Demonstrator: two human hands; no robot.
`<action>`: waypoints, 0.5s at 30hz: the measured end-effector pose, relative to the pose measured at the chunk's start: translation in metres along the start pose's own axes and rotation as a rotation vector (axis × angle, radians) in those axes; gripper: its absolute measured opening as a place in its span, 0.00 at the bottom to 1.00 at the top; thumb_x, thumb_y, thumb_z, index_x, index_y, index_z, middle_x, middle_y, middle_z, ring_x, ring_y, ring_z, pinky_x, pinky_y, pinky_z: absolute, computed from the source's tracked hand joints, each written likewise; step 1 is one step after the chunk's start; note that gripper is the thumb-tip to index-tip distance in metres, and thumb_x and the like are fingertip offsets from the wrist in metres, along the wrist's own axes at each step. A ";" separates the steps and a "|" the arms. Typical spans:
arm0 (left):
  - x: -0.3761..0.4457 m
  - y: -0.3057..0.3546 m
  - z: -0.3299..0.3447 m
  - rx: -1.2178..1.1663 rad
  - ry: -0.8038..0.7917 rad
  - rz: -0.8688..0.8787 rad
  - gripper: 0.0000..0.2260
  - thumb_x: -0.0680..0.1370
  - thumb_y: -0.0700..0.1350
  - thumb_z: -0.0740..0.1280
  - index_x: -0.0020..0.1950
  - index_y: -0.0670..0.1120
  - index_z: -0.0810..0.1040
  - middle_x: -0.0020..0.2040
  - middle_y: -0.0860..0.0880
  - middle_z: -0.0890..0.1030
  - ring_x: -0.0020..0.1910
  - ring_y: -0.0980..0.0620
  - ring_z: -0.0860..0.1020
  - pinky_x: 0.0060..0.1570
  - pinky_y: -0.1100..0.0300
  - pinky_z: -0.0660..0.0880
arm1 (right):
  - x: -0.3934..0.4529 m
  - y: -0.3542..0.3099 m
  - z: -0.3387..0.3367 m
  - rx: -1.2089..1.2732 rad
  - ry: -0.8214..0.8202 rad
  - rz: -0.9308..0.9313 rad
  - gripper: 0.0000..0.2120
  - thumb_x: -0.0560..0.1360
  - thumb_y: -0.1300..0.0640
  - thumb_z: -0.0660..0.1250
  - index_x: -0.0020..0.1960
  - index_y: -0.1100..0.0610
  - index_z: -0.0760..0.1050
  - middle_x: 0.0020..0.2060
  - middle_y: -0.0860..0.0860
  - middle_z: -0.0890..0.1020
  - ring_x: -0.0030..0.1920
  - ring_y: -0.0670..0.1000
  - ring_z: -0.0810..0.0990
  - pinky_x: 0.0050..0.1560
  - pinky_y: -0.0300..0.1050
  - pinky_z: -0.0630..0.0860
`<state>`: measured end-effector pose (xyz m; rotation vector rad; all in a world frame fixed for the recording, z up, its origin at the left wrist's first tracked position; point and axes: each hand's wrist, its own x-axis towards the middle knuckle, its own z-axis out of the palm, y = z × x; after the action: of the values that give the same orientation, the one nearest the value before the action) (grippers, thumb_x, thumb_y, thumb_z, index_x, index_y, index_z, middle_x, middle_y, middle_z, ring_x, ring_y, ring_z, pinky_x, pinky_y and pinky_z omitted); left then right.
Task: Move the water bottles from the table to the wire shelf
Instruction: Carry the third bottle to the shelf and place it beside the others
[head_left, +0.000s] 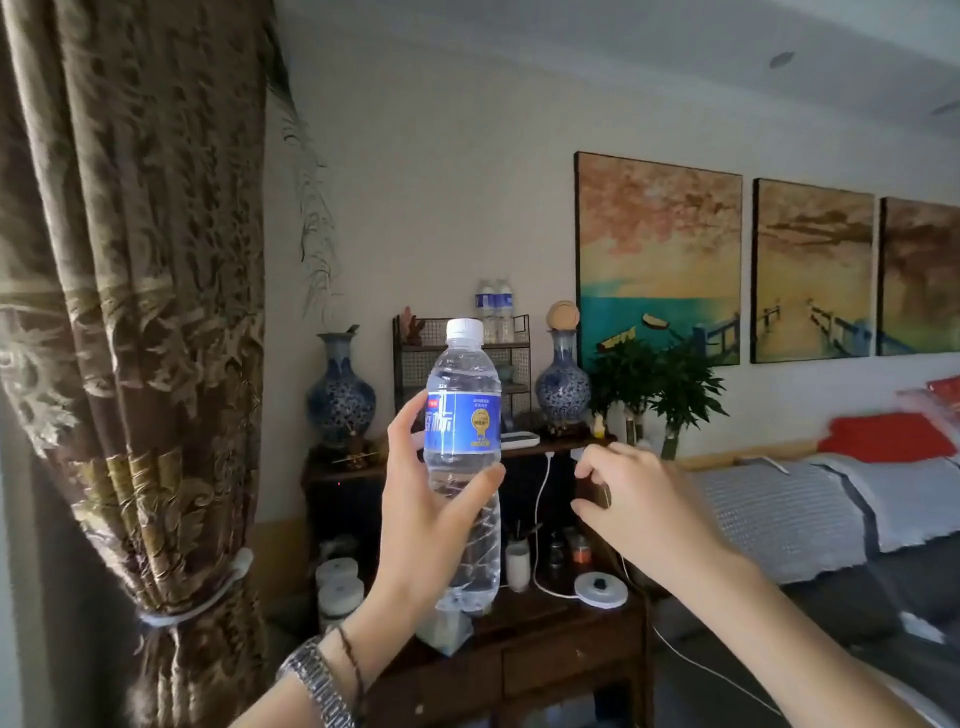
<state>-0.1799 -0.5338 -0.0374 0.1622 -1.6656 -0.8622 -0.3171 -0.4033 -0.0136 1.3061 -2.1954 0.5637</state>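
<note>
My left hand (423, 512) holds a clear water bottle (464, 415) upright in front of me; it has a white cap and a blue label. Behind it stands the dark wire shelf (511, 364) on a wooden cabinet against the wall. Two more water bottles (494, 306) with blue labels stand side by side on the shelf's top tier. My right hand (641, 509) hovers to the right of the held bottle, fingers curled apart, holding nothing.
Blue-and-white vases (340, 392) (563, 384) flank the shelf, with green plants (657, 387) to the right. A dark wooden table (566, 639) below carries jars, a white cable and a round white disc (601, 588). A patterned curtain (130, 312) hangs at left; a sofa (831, 509) at right.
</note>
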 end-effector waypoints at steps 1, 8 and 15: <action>0.014 -0.012 0.000 -0.007 -0.008 -0.008 0.34 0.71 0.40 0.75 0.70 0.58 0.61 0.57 0.56 0.75 0.53 0.61 0.79 0.47 0.72 0.76 | 0.014 -0.001 0.008 -0.001 0.005 0.010 0.14 0.74 0.48 0.67 0.59 0.49 0.74 0.54 0.46 0.81 0.52 0.48 0.79 0.46 0.40 0.77; 0.094 -0.095 0.014 -0.006 -0.034 -0.044 0.34 0.70 0.43 0.76 0.69 0.60 0.62 0.59 0.53 0.77 0.54 0.54 0.81 0.55 0.51 0.79 | 0.098 0.010 0.066 -0.040 0.018 0.024 0.14 0.75 0.47 0.66 0.59 0.47 0.73 0.54 0.45 0.80 0.52 0.47 0.79 0.44 0.39 0.76; 0.166 -0.189 0.050 -0.027 -0.003 -0.073 0.35 0.69 0.39 0.76 0.68 0.59 0.63 0.54 0.60 0.76 0.49 0.64 0.81 0.46 0.67 0.77 | 0.188 0.043 0.133 -0.054 0.039 0.010 0.12 0.75 0.47 0.66 0.57 0.47 0.73 0.53 0.44 0.80 0.51 0.47 0.80 0.41 0.36 0.68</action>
<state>-0.3380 -0.7359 -0.0237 0.2039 -1.6586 -0.9396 -0.4597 -0.5893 -0.0040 1.2459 -2.1717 0.5254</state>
